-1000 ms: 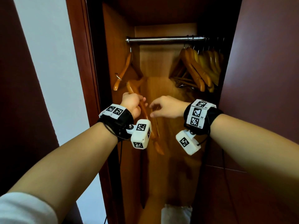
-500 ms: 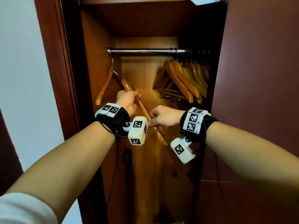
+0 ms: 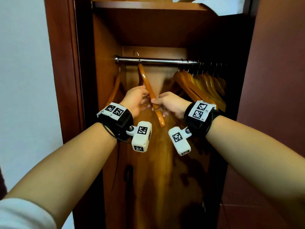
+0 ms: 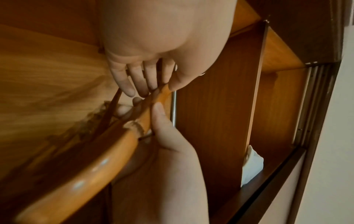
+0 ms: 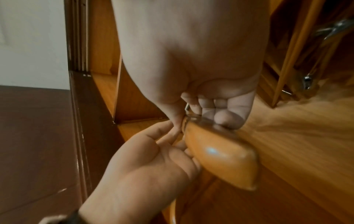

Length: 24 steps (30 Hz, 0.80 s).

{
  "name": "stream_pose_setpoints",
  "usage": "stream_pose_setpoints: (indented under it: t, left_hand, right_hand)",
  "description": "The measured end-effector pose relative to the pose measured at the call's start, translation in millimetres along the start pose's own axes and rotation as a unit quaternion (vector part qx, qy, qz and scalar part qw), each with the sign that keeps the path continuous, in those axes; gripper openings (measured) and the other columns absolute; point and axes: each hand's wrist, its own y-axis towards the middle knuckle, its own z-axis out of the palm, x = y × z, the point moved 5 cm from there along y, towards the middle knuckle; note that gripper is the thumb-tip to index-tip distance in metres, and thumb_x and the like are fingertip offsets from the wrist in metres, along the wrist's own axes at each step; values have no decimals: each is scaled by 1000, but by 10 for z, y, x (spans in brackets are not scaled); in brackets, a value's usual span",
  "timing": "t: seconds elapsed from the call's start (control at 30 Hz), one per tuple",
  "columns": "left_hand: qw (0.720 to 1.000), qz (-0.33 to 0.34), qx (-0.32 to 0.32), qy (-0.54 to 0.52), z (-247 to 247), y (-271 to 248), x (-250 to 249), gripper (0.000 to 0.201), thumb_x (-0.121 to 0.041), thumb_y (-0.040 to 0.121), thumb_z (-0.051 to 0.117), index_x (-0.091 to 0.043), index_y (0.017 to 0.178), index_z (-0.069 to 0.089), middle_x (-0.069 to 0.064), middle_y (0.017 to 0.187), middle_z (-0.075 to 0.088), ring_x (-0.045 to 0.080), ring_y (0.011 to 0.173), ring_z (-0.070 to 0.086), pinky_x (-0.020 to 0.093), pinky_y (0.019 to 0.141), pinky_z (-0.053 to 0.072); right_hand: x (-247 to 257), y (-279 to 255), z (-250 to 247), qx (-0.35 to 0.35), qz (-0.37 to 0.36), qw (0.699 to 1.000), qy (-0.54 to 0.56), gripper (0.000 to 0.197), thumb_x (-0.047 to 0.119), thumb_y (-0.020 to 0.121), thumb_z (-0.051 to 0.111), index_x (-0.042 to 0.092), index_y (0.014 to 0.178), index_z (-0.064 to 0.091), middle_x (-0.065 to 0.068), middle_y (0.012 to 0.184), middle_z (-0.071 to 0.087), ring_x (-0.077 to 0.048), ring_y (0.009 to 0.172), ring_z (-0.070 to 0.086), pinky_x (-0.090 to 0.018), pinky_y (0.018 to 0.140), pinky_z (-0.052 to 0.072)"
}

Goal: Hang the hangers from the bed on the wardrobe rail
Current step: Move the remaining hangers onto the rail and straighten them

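Observation:
A wooden hanger (image 3: 148, 86) hangs steeply tilted inside the wardrobe, its top end up at the metal rail (image 3: 161, 60) near the rail's left end. Its wire hook shows faintly just above the rail; I cannot tell whether it rests on it. My left hand (image 3: 137, 100) holds the hanger's arm from the left, thumb in front and fingers behind. My right hand (image 3: 168, 103) pinches the same arm a little lower. The left wrist view shows the hanger (image 4: 95, 169) running between both thumbs. Its rounded lower tip (image 5: 220, 157) fills the right wrist view.
Several wooden hangers (image 3: 203, 85) hang bunched at the rail's right end. One more hanger (image 3: 115, 88) hangs against the left wall of the wardrobe. White bedding (image 3: 206, 4) lies on the shelf above. A dark sliding door (image 3: 272, 96) stands to the right.
Both hands have lifted the hanger from chest height up to the rail. My view has tilted upward and moved closer to the wardrobe.

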Motion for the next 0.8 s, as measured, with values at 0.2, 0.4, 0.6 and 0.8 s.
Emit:
stream_pose_setpoints:
  t: [0.2, 0.4, 0.6, 0.8]
  left_hand:
    - [999, 15, -3, 51, -127, 125, -101, 41, -8, 96, 46, -20, 135, 54, -2, 98, 61, 13, 85, 60, 33, 70, 50]
    - [998, 13, -13, 66, -288, 216, -141, 34, -10, 96, 47, -20, 128, 56, -4, 93, 57, 13, 83, 54, 37, 79, 49]
    - [997, 14, -30, 69, -431, 254, -147, 43, -11, 96, 49, -17, 138, 51, -3, 95, 60, 12, 84, 56, 33, 71, 48]
    - [995, 19, -41, 89, -510, 219, -175, 20, -2, 98, 43, -17, 97, 56, 2, 80, 54, 13, 65, 51, 25, 59, 43]
  right_hand:
    - [97, 351, 69, -35, 31, 999, 26, 22, 20, 101, 54, 0, 107, 60, -10, 77, 62, -15, 51, 51, -20, 39, 45]
    - [123, 657, 245, -42, 57, 997, 42, 19, 25, 101, 52, 7, 101, 60, -6, 72, 55, -12, 50, 49, -18, 39, 43]
    - [151, 899, 388, -47, 64, 995, 52, 20, 23, 102, 51, 9, 92, 59, -8, 75, 57, -11, 45, 49, -18, 36, 43]
    - [181, 1041, 570, -34, 80, 994, 64, 23, 29, 99, 54, 11, 85, 58, -10, 80, 56, -14, 55, 46, -22, 44, 42]
